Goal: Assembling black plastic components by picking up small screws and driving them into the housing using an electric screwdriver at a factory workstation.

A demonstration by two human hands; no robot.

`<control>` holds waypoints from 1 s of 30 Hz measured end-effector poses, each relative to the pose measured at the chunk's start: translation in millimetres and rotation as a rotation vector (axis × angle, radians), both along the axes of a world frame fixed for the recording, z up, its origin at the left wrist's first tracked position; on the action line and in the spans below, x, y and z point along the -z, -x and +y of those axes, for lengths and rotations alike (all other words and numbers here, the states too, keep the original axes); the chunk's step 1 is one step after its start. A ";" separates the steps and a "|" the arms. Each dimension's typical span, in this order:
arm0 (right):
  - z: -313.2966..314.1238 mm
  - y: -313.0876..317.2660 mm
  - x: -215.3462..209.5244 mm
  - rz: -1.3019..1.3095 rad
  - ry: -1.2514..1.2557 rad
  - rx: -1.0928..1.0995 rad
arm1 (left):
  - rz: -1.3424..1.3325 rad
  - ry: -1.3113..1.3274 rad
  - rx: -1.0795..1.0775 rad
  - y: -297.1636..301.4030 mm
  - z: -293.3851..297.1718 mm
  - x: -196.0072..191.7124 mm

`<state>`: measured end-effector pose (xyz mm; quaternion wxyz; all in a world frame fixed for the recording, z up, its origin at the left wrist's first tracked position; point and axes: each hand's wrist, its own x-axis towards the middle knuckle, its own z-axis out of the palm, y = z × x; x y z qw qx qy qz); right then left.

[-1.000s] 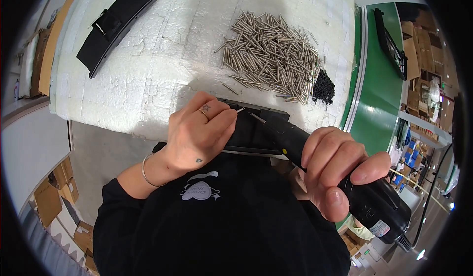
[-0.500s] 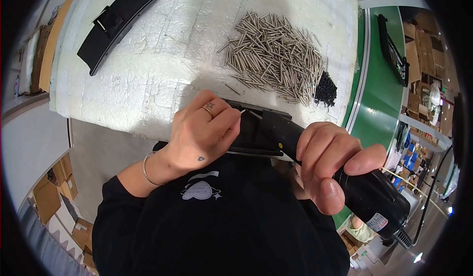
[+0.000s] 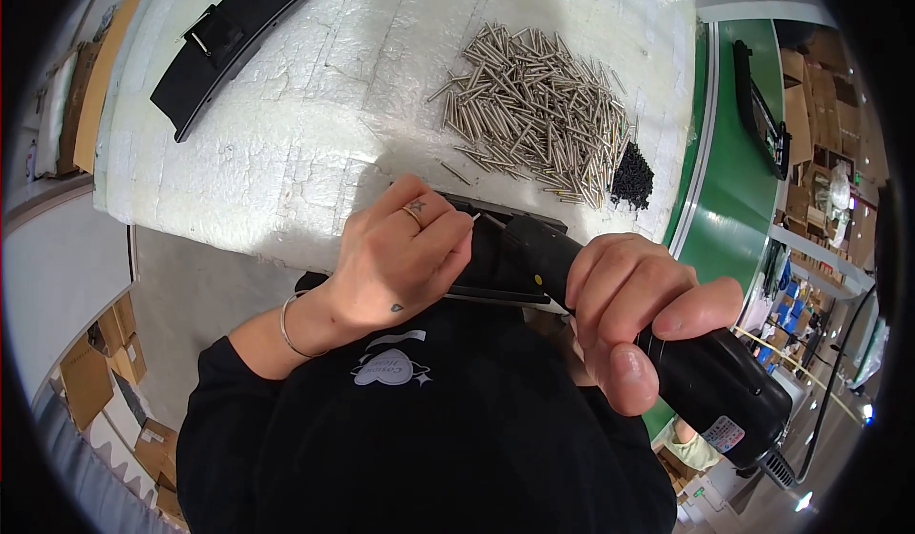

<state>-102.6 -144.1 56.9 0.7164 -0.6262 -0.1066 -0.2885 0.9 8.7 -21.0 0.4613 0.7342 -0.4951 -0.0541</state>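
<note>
Power screwdriver [image 3: 705, 382] gripped in right hand [image 3: 639, 315], left hand [image 3: 400, 258] pinching a thin pin [image 3: 474, 218] against black part [image 3: 496, 258]; best kept square, steady, pressed lightly.

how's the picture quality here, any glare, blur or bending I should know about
Head view: strong fisheye, so the white table edges and the green belt curve toward a black rim; a bright patch washes out the table's middle; the pile of metal pins reads sharp; the left hand casts a soft shadow on the table; the right hand gripping the black power tool looms large, slightly soft.
</note>
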 end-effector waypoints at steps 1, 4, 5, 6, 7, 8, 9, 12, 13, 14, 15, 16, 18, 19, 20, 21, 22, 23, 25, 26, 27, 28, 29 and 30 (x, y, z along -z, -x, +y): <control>1.6 -2.5 -0.6 -0.003 -0.007 -0.007 | 0.010 0.004 0.010 0.1 0.5 0.8; -1.6 -10.8 -1.8 0.014 0.098 -0.057 | 0.029 0.026 0.010 2.8 1.1 1.9; -2.8 -13.0 -3.2 0.032 0.208 -0.100 | 0.032 0.027 0.008 3.5 2.0 3.1; -2.6 -14.3 -5.6 0.035 0.208 -0.102 | 0.025 0.032 0.036 4.3 3.2 5.0; -3.1 -15.8 -9.1 0.078 0.235 -0.126 | 0.018 0.041 0.067 4.4 2.9 6.1; -3.0 -17.1 -11.5 0.122 0.261 -0.150 | 0.021 0.044 0.067 4.1 2.6 6.0; 1.1 -18.2 -12.9 0.125 0.263 -0.150 | 0.025 0.041 0.075 3.9 2.3 5.6; 14.6 -21.2 -13.0 0.135 0.086 -0.014 | 0.022 0.027 0.085 3.9 2.5 4.8; 14.7 -21.2 -10.8 0.121 0.065 -0.005 | 0.015 0.020 0.091 3.7 1.7 4.4; 14.0 -21.5 -10.0 0.105 0.044 0.005 | 0.014 0.023 0.091 3.6 1.1 2.8; 10.9 -21.4 -11.2 0.102 0.046 0.007 | 0.002 -0.009 0.101 3.5 0.6 0.3; 6.4 -20.4 -12.5 0.120 0.148 -0.049 | -0.012 -0.037 0.114 3.8 0.0 -1.0; 2.6 -19.9 -13.7 0.134 0.259 -0.090 | -0.041 -0.050 0.132 2.9 0.2 -2.0; 3.3 -18.2 -15.6 0.148 0.230 -0.063 | -0.061 -0.053 0.163 2.1 -2.5 -2.9; 2.6 -15.5 -13.9 0.156 0.204 -0.040 | -0.068 -0.027 0.191 2.6 -3.4 -1.2; 7.9 -13.5 -7.0 0.128 -0.004 0.028 | -0.064 -0.043 0.139 3.4 0.8 0.2; -2.1 -8.5 -11.5 0.059 -0.125 0.036 | -0.055 -0.038 0.108 4.0 -2.4 -2.7; -14.8 0.1 -16.2 -0.001 -0.151 0.106 | -0.064 -0.067 0.092 5.8 -1.5 -4.8; -44.4 27.2 -28.1 -0.083 -0.116 0.304 | -0.053 -0.110 0.075 11.5 -4.1 -6.6; -54.8 38.7 -30.2 -0.103 -0.067 0.422 | -0.054 -0.096 0.100 11.4 -4.7 -8.8; -61.3 48.4 -30.5 -0.076 -0.027 0.587 | -0.056 -0.081 0.139 10.2 -6.5 -13.0; -65.9 55.7 -28.6 -0.051 0.005 0.743 | -0.060 -0.073 0.169 9.3 -5.7 -15.7; -71.0 62.2 -25.6 -0.061 -0.037 0.827 | -0.049 -0.055 0.182 9.7 -5.7 -14.9; -70.6 67.2 -23.4 -0.011 -0.034 0.965 | -0.051 -0.049 0.194 9.3 -6.9 -15.9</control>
